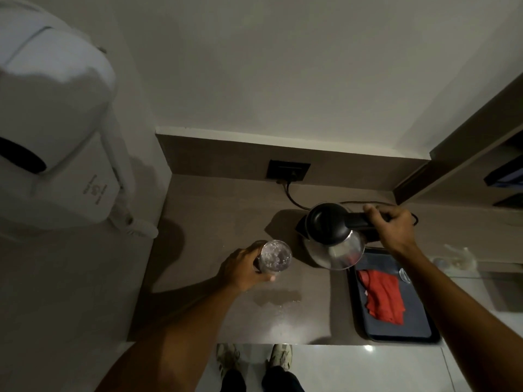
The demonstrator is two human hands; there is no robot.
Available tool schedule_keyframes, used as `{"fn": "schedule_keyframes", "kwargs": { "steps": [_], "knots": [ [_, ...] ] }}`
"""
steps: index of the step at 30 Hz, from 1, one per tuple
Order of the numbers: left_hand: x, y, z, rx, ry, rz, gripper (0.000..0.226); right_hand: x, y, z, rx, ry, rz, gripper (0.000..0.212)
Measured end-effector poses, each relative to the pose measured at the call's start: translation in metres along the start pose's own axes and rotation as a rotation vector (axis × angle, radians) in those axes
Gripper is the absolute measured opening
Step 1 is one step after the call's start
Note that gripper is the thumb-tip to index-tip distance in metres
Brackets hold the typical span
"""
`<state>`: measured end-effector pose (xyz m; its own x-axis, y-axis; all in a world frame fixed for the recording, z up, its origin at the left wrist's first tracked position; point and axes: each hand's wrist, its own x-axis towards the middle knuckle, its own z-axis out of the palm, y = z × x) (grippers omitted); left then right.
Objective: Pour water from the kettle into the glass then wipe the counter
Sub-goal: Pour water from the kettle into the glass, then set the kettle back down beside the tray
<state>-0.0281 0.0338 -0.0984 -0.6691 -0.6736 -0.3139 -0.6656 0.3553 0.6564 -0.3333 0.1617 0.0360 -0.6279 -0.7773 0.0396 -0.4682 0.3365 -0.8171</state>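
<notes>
My left hand [242, 268] grips a clear glass [275, 256] with water in it, held over the brown counter [215, 222]. To its right, my right hand [392, 224] holds the black handle of a steel kettle [332, 236] with a black lid. The kettle is tilted, its spout end toward the glass but a little apart from it. No stream of water shows between them. A wet patch [278, 297] lies on the counter in front of the glass. A folded red cloth [382, 298] lies on a dark tray [407, 332] at the right.
A black wall socket [288, 170] with a cord sits behind the kettle. A white wall-mounted hair dryer [53, 131] hangs at the left. A small clear object [404, 275] lies on the tray. Shelves [481, 154] stand at the right. My shoes show below the counter's front edge.
</notes>
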Motion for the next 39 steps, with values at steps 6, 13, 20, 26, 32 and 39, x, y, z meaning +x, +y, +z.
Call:
{"fn": "schedule_keyframes", "kwargs": {
  "steps": [6, 13, 20, 26, 32, 39],
  "knots": [
    [0.0, 0.0, 0.001, 0.02, 0.017, 0.006, 0.098, 0.013, 0.04, -0.006, 0.177, 0.137, 0.096, 0.046],
    [0.004, -0.004, 0.006, 0.045, 0.029, -0.001, 0.097, 0.022, 0.067, 0.002, 0.286, 0.228, 0.218, 0.047],
    [0.005, -0.005, 0.009, 0.043, 0.024, -0.002, 0.096, 0.026, 0.082, 0.01, 0.359, 0.15, 0.189, 0.048],
    [0.006, -0.004, 0.01, 0.043, 0.016, -0.023, 0.092, 0.032, 0.072, 0.007, 0.341, 0.07, 0.136, 0.045],
    [0.006, -0.003, 0.009, 0.05, -0.003, -0.039, 0.092, 0.048, 0.075, 0.001, 0.338, 0.093, 0.152, 0.04],
    [0.003, -0.001, 0.007, 0.029, 0.03, -0.026, 0.095, 0.041, 0.091, -0.003, 0.326, 0.131, 0.193, 0.041]
  ]
}}
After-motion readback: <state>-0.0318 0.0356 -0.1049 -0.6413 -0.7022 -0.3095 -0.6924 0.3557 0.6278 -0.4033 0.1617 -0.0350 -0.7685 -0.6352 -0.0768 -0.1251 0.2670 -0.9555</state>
